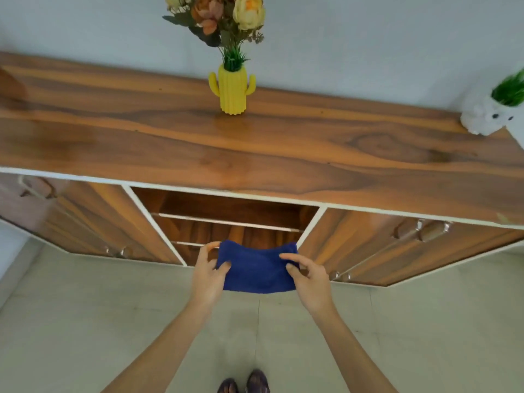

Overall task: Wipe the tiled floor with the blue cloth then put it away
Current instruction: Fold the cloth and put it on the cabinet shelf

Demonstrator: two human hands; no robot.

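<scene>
Head view: both hands' fingers (224, 266) pinch blue cloth (256, 269).

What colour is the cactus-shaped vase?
Yellow; the vase shows clearly in the head view, on the wooden cabinet top.

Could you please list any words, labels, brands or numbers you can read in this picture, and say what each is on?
There are none. The blue cloth, the yellow cactus vase, the white planter and the wooden cabinet all show plain surfaces with no lettering.
</scene>
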